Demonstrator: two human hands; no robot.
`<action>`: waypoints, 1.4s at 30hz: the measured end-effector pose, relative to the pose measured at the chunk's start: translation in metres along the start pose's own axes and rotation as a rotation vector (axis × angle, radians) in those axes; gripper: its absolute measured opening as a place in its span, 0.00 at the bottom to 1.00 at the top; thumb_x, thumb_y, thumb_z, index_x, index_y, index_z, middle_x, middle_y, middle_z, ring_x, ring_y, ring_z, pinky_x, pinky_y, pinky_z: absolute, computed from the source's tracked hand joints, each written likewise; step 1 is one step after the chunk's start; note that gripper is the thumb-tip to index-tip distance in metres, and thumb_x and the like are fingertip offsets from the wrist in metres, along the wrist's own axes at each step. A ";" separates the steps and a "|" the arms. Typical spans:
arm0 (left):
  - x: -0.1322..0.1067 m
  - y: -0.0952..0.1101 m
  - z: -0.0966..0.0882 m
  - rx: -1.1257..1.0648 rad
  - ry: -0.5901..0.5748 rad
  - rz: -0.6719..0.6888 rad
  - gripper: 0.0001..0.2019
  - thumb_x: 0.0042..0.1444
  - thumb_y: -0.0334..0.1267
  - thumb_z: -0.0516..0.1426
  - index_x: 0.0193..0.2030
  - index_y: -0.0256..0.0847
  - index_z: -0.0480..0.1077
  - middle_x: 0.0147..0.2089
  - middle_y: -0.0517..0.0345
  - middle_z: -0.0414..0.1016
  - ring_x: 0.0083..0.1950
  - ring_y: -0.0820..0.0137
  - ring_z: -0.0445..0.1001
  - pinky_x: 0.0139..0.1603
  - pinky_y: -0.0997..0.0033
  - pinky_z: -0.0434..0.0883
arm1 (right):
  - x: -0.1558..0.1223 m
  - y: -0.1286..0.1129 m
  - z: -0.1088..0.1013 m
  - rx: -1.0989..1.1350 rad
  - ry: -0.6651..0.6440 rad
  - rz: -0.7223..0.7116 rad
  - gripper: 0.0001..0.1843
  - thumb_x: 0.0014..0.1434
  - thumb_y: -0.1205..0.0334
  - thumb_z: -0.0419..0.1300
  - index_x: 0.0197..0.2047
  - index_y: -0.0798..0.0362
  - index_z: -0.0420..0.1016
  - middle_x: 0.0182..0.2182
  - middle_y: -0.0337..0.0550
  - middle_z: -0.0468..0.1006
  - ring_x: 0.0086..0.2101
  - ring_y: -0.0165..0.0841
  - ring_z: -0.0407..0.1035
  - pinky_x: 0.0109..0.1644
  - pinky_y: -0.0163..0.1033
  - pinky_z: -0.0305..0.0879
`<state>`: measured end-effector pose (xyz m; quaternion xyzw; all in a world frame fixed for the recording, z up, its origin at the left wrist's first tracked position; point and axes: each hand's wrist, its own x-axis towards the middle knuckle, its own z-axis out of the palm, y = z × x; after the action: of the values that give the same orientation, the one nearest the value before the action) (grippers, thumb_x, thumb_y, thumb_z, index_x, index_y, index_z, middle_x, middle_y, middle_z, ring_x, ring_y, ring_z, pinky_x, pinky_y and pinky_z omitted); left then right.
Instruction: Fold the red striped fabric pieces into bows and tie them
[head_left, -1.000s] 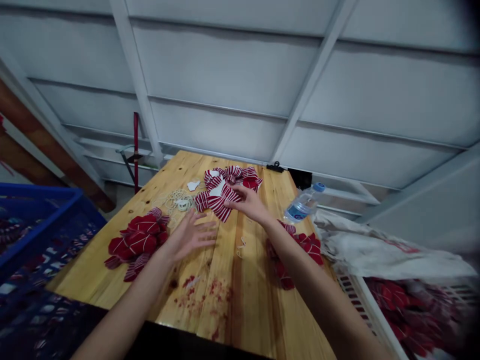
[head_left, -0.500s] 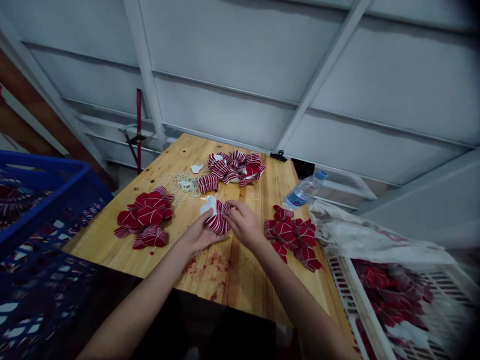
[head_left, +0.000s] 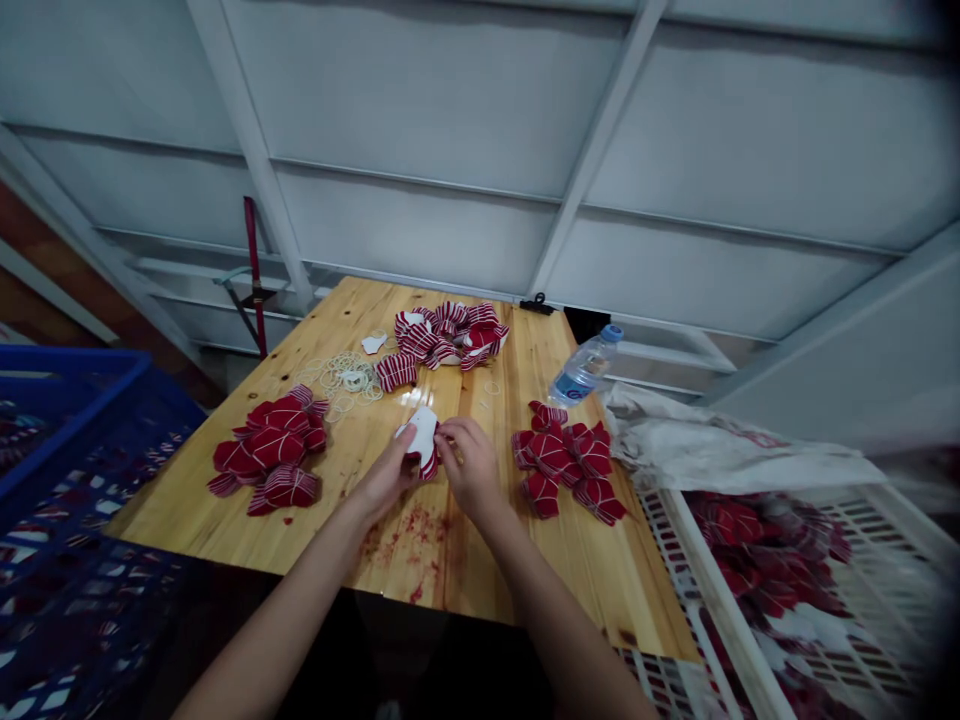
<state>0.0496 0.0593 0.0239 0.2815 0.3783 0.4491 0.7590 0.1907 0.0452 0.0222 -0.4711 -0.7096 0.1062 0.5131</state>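
Hands (head_left: 386, 475) (head_left: 469, 465) pinch striped red cloth (head_left: 429, 465) and white scrap (head_left: 422, 430).

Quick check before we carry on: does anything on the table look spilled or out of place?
Yes: red speckled stains mark the wooden table just below the left hand. They look like a spill or smeared dye on otherwise bare wood; what made them can't be told.

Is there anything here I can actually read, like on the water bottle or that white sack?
Nothing here can be read.
The blue label on the plastic water bottle: too small and blurred to read.
The crumpled white sack: any marks on it are too blurred to read.
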 end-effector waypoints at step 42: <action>0.012 0.007 -0.007 -0.029 0.363 0.152 0.12 0.45 0.41 0.61 0.36 0.41 0.67 0.31 0.60 0.73 0.28 0.73 0.71 0.28 0.75 0.69 | -0.010 -0.027 -0.050 -0.091 -0.751 0.025 0.09 0.63 0.68 0.52 0.30 0.52 0.65 0.29 0.39 0.71 0.31 0.31 0.64 0.36 0.36 0.58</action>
<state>0.0445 0.0738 0.0218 0.2127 0.4801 0.5537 0.6463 0.2172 0.0064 0.0549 -0.4303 -0.8465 0.2462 0.1944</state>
